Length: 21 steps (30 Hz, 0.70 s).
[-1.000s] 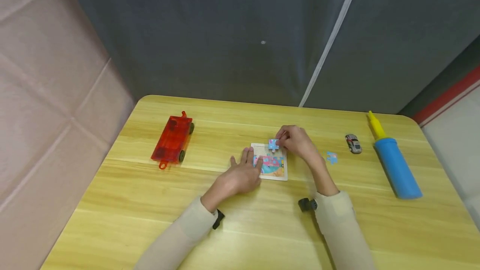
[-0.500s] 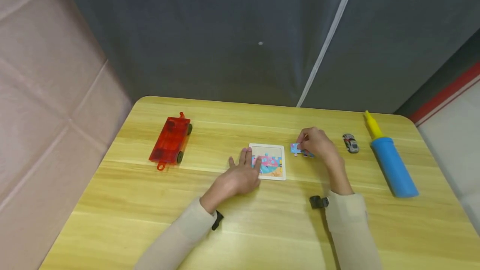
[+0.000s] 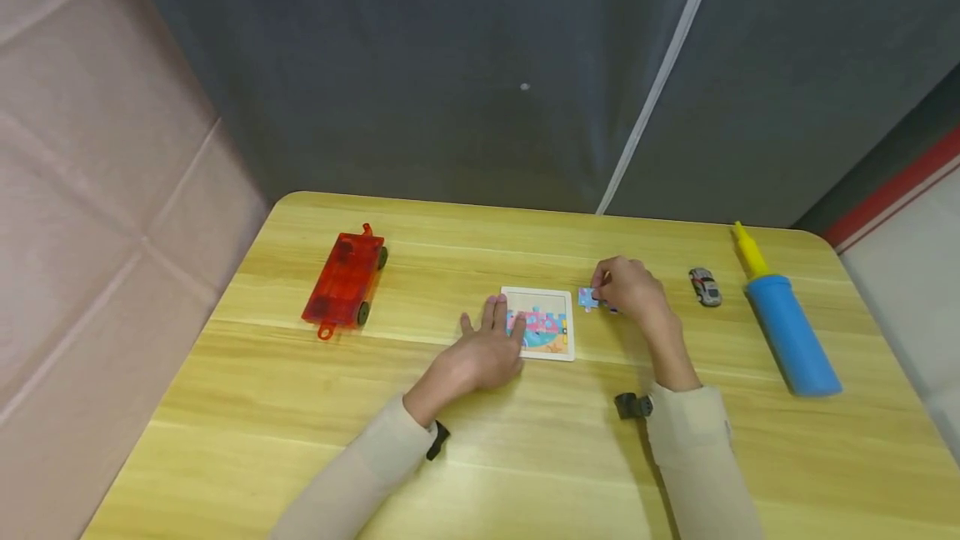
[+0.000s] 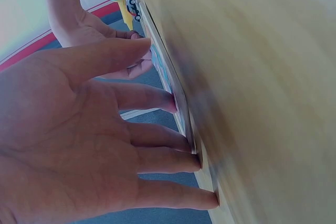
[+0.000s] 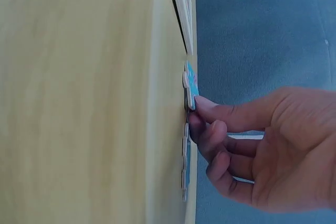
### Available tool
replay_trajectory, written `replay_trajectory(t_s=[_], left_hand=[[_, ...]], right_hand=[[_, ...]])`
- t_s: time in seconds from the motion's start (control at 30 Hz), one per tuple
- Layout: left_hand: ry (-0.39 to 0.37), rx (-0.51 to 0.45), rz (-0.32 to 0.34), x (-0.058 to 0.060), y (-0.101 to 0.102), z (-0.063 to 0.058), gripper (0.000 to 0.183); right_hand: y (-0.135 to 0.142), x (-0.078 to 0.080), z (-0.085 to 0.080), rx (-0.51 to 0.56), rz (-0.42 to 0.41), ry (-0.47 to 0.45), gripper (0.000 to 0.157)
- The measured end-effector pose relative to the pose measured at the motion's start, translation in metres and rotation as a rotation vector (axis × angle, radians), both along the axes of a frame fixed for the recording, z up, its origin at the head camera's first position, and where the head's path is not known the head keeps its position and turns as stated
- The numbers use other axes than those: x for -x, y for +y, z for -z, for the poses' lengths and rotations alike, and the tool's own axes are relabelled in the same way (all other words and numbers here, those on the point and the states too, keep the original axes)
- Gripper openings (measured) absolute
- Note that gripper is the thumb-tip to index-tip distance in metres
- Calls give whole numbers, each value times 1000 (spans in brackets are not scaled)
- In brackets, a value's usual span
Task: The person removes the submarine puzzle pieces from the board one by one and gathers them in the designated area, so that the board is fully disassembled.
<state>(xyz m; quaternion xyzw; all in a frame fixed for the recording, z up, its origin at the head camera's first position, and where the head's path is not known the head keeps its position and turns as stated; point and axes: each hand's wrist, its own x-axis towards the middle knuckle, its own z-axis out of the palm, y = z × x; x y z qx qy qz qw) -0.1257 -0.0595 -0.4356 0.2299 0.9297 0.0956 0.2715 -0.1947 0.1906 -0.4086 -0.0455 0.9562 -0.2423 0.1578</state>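
Note:
My left hand [image 3: 483,350] lies with fingers spread across the left side of a small puzzle board [image 3: 567,357]. In the left wrist view its straight fingertips press down along the board's edge. The board has a pale rim, a pink and blue picture in its lower part and bare backing above. Just right of it, my right hand [image 3: 633,290] pinches a blue and pink puzzle piece [image 5: 191,83] between thumb and fingers, low over the table. A second puzzle piece [image 5: 186,161] lies flat on the table, mostly hidden under that hand in the head view.
A red see-through toy wagon [image 3: 345,280] stands on the wooden table [image 3: 495,473] at the left. To the right are a small silver toy car [image 3: 705,287] and a blue hand pump [image 3: 791,336] with a yellow nozzle. A dark curtain [image 3: 420,82] hangs behind the table.
My right hand has carried the puzzle piece from over the board's top right to the table on its right, beside the second piece. The left hand has stayed in place.

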Motion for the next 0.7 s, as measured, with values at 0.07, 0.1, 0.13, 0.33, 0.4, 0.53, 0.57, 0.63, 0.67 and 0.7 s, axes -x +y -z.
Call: replay_trajectory(t_s=[0.07, 0.1, 0.13, 0.33, 0.4, 0.53, 0.57, 0.63, 0.67, 0.7], left_hand=[[16, 20, 6, -2, 1, -5, 70], [21, 32, 9, -3, 2, -10, 69], [24, 45, 11, -5, 3, -16, 69], [8, 35, -10, -8, 4, -21, 67], [10, 29, -9, -5, 3, -10, 69], [0, -13, -18, 1, 0, 5, 71], [0, -17, -20, 1, 0, 5, 71], [-4, -37, -33, 0, 0, 1, 70], [11, -39, -34, 0, 0, 2, 71], [33, -42, -32, -1, 1, 3, 71]], right_hand=[[-2, 0, 0, -16, 10, 9, 8], [-2, 0, 0, -24, 15, 11, 9], [-3, 0, 1, -33, 20, 12, 9], [-7, -1, 0, -65, 24, 4, 6], [-10, -3, -2, -56, -3, 14, 4], [-21, -9, -14, 7, -115, 50, 5], [-24, -11, -18, 23, -150, 61, 5], [-30, -14, -23, 43, -206, 57, 7], [-32, -15, -25, 47, -232, 52, 7], [-34, -16, -26, 45, -255, 44, 7]])
